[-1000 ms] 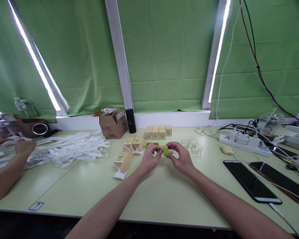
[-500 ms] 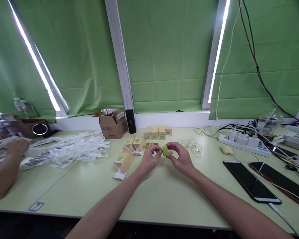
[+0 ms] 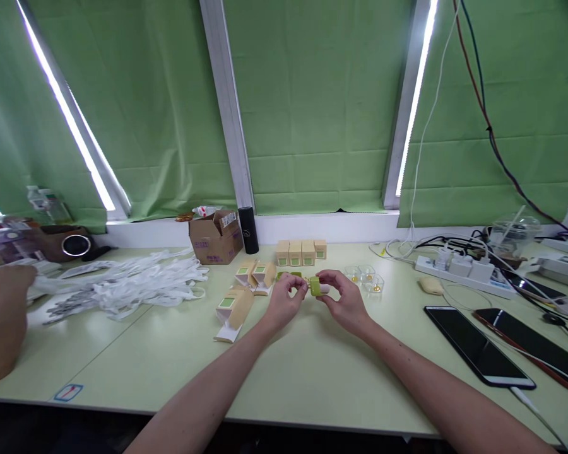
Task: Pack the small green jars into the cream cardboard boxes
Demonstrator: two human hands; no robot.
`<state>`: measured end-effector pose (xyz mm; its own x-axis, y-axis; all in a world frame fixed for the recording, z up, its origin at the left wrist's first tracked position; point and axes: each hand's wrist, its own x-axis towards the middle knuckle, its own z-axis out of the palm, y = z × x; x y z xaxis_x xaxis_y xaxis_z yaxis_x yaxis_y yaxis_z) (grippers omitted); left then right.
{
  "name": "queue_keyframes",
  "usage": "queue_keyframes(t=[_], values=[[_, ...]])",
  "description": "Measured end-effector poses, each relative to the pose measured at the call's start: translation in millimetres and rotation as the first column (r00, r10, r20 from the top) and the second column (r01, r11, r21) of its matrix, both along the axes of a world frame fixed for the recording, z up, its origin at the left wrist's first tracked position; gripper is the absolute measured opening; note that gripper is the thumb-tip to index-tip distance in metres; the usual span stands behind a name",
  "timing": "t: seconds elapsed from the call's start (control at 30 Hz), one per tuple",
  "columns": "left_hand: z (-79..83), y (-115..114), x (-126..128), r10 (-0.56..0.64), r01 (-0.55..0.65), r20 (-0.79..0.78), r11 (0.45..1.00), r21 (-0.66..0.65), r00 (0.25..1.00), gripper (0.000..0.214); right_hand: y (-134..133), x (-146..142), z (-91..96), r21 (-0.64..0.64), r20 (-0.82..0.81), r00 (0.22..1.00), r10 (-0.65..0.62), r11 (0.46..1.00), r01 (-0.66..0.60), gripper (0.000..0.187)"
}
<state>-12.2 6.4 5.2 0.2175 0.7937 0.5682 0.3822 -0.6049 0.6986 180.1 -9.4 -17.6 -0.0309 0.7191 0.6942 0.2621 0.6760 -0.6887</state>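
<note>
Between my two hands is a small, block-shaped green piece with a tiny gold-coloured part on its left side. My right hand grips the green piece between thumb and fingers. Thumb and forefinger of my left hand pinch at the gold-coloured part; its exact kind is too small to make out. Behind my left hand lie more green pieces, partly covered. Open small cardboard boxes with green labels lie to the left. Right of my hands stand clear little containers with gold-coloured bits inside.
Several closed little boxes stand in a row behind. A brown carton and a black cylinder are by the wall. White straps and another person's hand are at left; phones and a power strip at right.
The green piece has shifted and turned very slightly in my fingers. At the left, the other person's hand has moved further left and pulled back from the white straps.
</note>
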Motion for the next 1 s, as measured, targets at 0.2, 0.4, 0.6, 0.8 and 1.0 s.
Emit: queue_keyframes(t=[0.2,0.4,0.6,0.8,1.0], values=[[-0.8,2.9,-1.7,0.015,-0.015,-0.015,1.000,0.001,1.000,0.019,0.6,0.8,0.6,0.005,-0.003,1.000,-0.001,1.000,0.001,0.036],[-2.9,6.0,-4.1,0.023,-0.023,0.005,1.000,0.000,1.000,0.018,1.4,1.9,0.5,-0.012,-0.025,1.000,0.000,1.000,0.000,0.036],[-1.0,5.3,-4.2,0.028,-0.028,0.000,0.999,-0.030,1.000,0.021,1.5,2.1,1.2,-0.036,-0.041,0.999,0.007,0.999,-0.009,0.035],[-5.5,13.4,-6.7,0.099,-0.098,0.056,0.995,-0.021,0.993,0.019,3.5,4.7,-0.7,-0.007,-0.010,0.999,-0.047,0.999,0.047,0.036],[-7.4,14.1,-10.6,0.145,-0.151,0.082,0.987,0.061,0.986,0.010,4.8,6.4,-1.2,0.047,0.043,0.993,-0.111,0.993,0.109,0.035]])
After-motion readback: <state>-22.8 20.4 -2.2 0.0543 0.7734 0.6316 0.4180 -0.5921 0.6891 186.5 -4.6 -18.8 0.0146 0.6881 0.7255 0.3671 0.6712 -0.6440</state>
